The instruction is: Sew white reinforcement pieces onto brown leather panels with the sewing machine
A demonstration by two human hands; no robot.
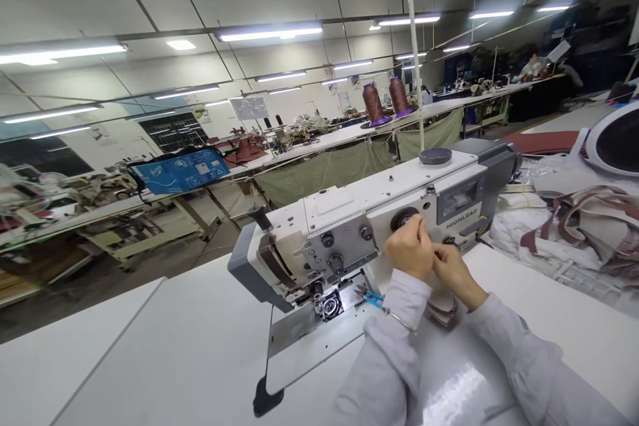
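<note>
My left hand (410, 249) is closed in front of the white and grey sewing machine (344, 203), just below its black round dial (401, 218). Close against it, my right hand (455, 271) pinches with thumb and fingers. Whatever lies between the fingers of either hand is hidden or too small to make out. Blue-handled thread snips (370, 297) lie on the machine bed, left of my left wrist, beside a thin metal screwdriver-like tool (399, 319). The round hook (331, 306) shows in the opened bed. Folded brownish fabric (442, 307) sits below my hands.
Two brown thread cones (374, 105) stand behind the machine near a white thread stand (415, 66). Fabric strips (589, 219) are heaped at the right, by a white-rimmed fan-like object (616, 140). The white table (200, 339) stretches left; more workbenches stand beyond.
</note>
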